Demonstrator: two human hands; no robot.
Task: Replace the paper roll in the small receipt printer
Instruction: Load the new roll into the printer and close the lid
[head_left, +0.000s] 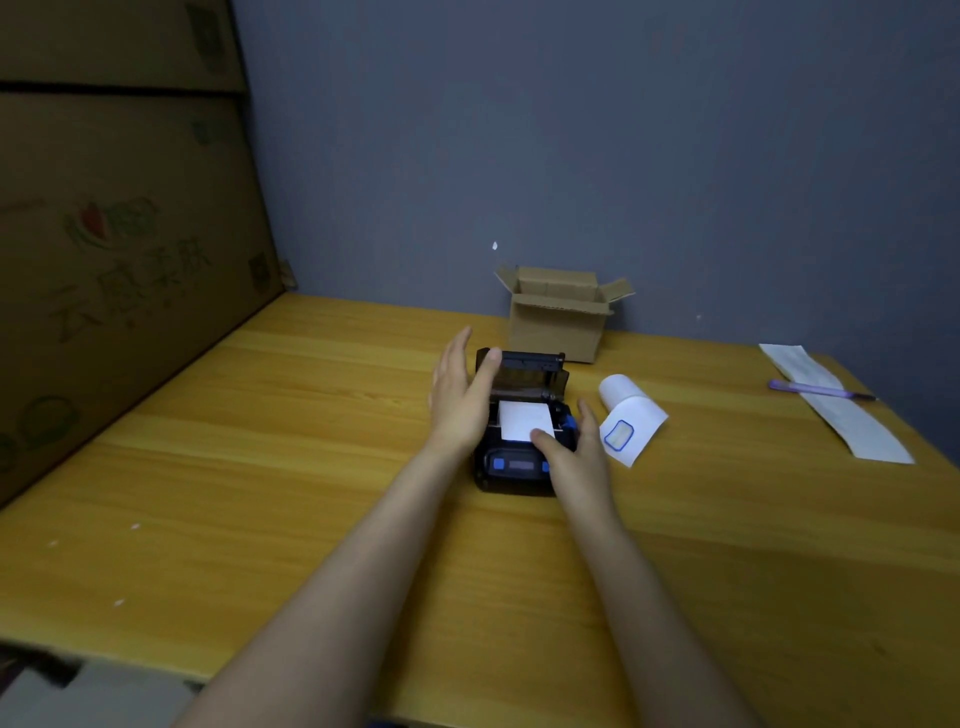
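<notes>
Receipt printer (519, 447) lies lid-up, left hand (460, 400) spread on its lid, right hand (574, 452) thumb pinning paper (524, 420).

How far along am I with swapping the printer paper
A roll already sits in the open printer. Your right hand thumb pins its loose paper end while your left hand rests on the raised lid. Left: closing the lid; another roll lies alongside.

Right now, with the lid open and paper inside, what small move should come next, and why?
Probably swing the lid down shut with the left hand. The printer already holds white paper, the right hand pins its loose end forward with the thumb, and the left thumb rests on the lid's edge.
</notes>
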